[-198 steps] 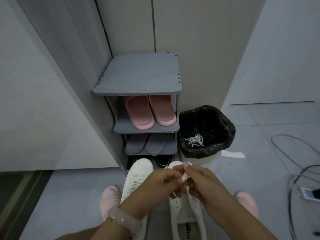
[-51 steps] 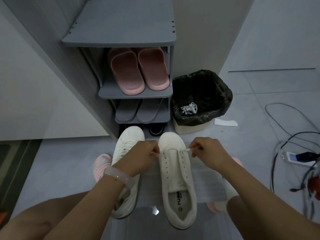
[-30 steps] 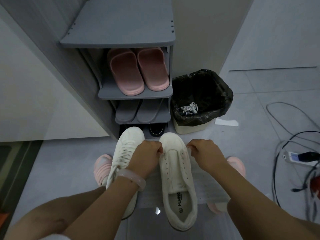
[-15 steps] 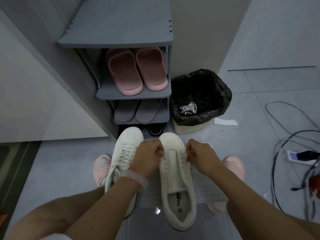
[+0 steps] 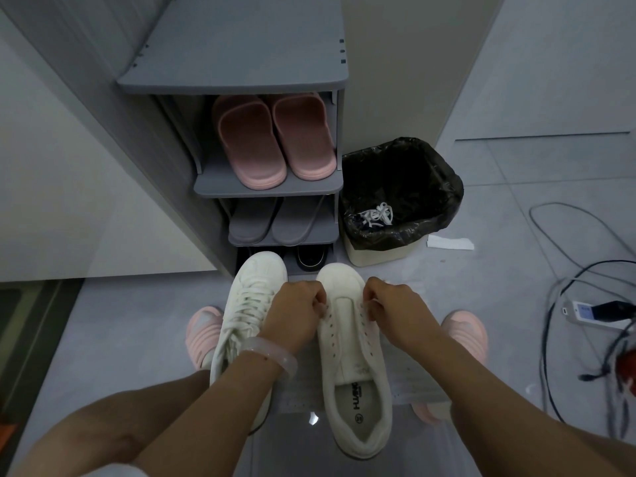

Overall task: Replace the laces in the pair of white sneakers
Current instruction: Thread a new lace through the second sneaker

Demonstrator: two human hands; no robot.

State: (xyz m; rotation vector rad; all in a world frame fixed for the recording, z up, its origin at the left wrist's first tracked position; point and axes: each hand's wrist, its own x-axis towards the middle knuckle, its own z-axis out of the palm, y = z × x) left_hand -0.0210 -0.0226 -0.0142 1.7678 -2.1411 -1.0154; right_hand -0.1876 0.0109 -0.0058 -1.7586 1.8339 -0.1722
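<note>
Two white sneakers stand side by side on the floor before me. The left sneaker (image 5: 246, 325) is fully laced. The right sneaker (image 5: 351, 352) shows mostly bare eyelets. My left hand (image 5: 297, 315) pinches a white lace end at the shoe's left eyelet row, near the toe. My right hand (image 5: 395, 309) pinches the other lace end at the right eyelet row. The lace itself is almost hidden by my fingers. An old white lace (image 5: 377, 215) lies inside the bin.
A grey shoe rack (image 5: 268, 189) stands ahead with pink slippers (image 5: 272, 139) and grey slippers (image 5: 275, 220). A bin with a black bag (image 5: 399, 201) sits to its right. Cables and a power strip (image 5: 592, 313) lie at the right. My pink shoes (image 5: 203, 332) flank the sneakers.
My hands have come in from either side and closed against the toe end of the right sneaker's eyelet rows. Before that they held the lace up in front of me.
</note>
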